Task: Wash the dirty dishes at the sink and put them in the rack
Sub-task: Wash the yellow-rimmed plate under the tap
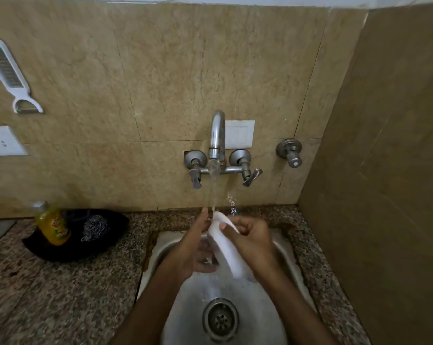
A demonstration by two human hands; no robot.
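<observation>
A white plate (226, 247) is held on edge over the steel sink (237, 292), under water running from the wall tap (217, 135). My right hand (250, 241) grips the plate's rim from the right, thumb on its near face. My left hand (196, 245) lies against the plate's left face with fingers stretched upward. The far side of the plate is hidden.
A yellow dish-soap bottle (51, 226) and a steel scrubber (94, 229) sit on a black cloth on the granite counter (61, 295) at the left. A grater-peeler (7, 70) hangs on the tiled wall. A side wall (384, 195) stands close on the right. The drain (220, 319) is open.
</observation>
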